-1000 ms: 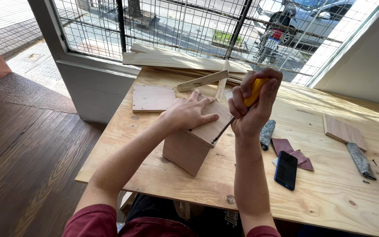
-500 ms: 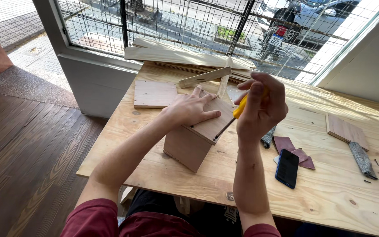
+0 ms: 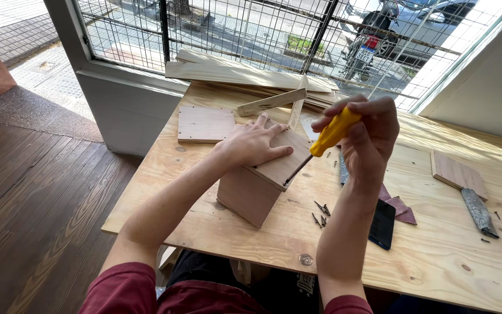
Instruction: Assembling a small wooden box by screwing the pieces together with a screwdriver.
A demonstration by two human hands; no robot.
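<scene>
Near the middle of the plywood table sits a small wooden box with a sloped top panel. Left hand lies flat on that panel, fingers spread and pressing down, clamped on nothing. Right hand has its fingers wrapped tight round the yellow handle of a screwdriver; the dark shaft slants down, its tip meeting the panel's lower edge.

Just right of the box, loose dark screws lie scattered on bare wood. Beyond the right forearm: a black phone face down, overlapping reddish-brown sandpaper sheets. Farther right, a grey file beside a square wood offcut.

Behind the box, a flat square board, then long planks stacked along the table's far edge, against a window with a wire grid. Near edge of table has open room left of the box. Dark wood floor lies to the left, below the table.
</scene>
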